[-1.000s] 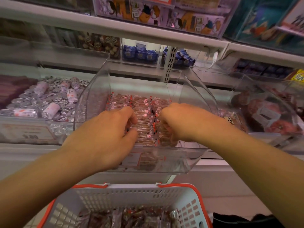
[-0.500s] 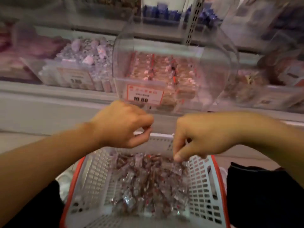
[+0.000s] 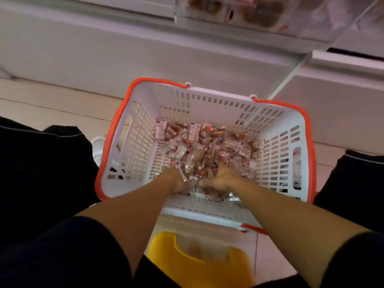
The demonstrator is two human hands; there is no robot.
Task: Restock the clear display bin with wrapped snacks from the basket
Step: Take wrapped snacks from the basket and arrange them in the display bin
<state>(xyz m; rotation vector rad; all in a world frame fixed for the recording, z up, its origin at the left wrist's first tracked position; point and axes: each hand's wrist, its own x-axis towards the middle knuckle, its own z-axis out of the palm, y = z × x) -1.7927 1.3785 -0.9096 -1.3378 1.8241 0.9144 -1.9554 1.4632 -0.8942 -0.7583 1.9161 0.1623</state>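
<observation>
Below, in the middle of the frame, a white basket (image 3: 133,154) with an orange rim, standing on the floor (image 3: 52,104). Inside it, a loose heap of snacks (image 3: 207,146) in clear wrappers with red marks, covering most of the bottom. Both hands down in the near part of the heap, close together. Left hand (image 3: 176,181) at the lower centre, fingers pushed under the wrappers and curled around some snacks. Right hand (image 3: 224,177) just beside it, thumb pointing to the left hand, fingers hidden in the heap; cannot tell how firmly either one grips. Bare forearms coming from the lower edge, dark sleeves at the bottom corners. Dark trouser legs on the left and right of the basket. Yellow stool (image 3: 199,267) at the bottom centre, just before the basket. Only a blurred lower part of the clear bin (image 3: 239,11) at the top edge, well apart from the hands, above a white shelf base (image 3: 104,48).
</observation>
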